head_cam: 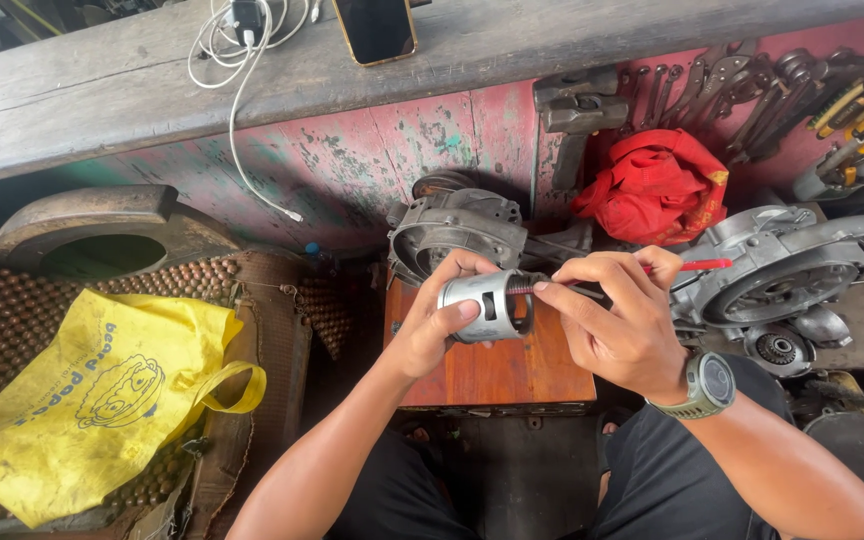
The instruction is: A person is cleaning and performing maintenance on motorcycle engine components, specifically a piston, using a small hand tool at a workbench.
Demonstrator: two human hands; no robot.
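Observation:
My left hand (435, 325) grips a silver metal piston (487, 305), held on its side with its open end facing right. My right hand (622, 320) holds a thin tool with a red handle (700, 265), and the tool's dark tip (527, 289) reaches into the piston's open end. A grey watch (707, 385) sits on my right wrist. Both hands hover over a small orange wooden stool (497, 370).
A grey engine housing (452, 230) lies behind the stool; another engine case (782, 270) sits at right with a red rag (657, 185) behind it. Wrenches and pliers (752, 85) hang on the red wall. A yellow bag (102, 390) rests on a beaded mat at left. A phone (377, 28) and white cable lie on the ledge.

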